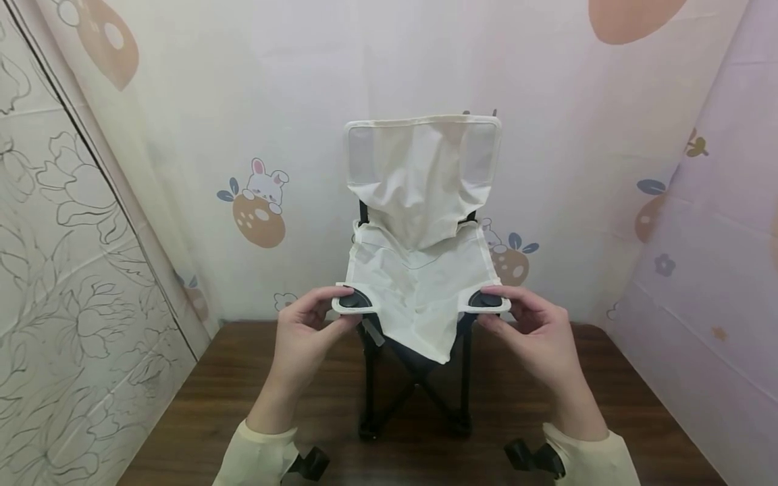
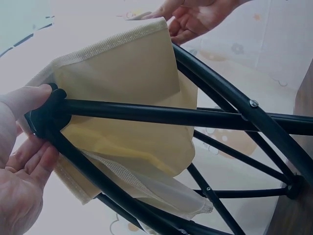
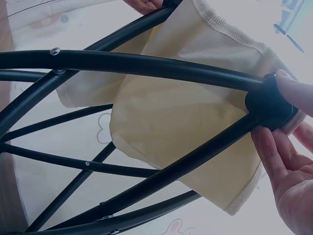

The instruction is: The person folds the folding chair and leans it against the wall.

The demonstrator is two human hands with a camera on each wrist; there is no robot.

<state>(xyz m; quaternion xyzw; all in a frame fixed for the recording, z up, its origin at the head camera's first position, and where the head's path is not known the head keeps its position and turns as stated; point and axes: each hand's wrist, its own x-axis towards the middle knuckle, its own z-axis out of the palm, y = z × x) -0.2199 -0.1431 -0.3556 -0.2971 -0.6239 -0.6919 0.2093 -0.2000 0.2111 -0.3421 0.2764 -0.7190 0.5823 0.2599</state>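
CLERK: Where is the chair?

KEEPER: One, white cloth on a black tube frame. Upright on the brown wooden table, between the two hands, backrest to the rear.

CLERK: Condition of cloth?

KEEPER: Backrest creased, a greyish panel at either side. Seat slack, its front edge drooping to a point. Grey tag hanging near the left front corner.

CLERK: Left hand?

KEEPER: Fingers pinched on the left corner piece, black, at the seat's front.

CLERK: Right hand?

KEEPER: Likewise: fingers clamped on the right corner piece. Hands well apart.

CLERK: Frame details?

KEEPER: Legs crossed below the seat; silvery rivet at one crossing.

CLERK: Surroundings?

KEEPER: Curtain behind, pale, rabbit-printed. Panel at left, line-drawn flowers. Cream sleeves, pair: left sleeve, right sleeve; a black device at each cuff.
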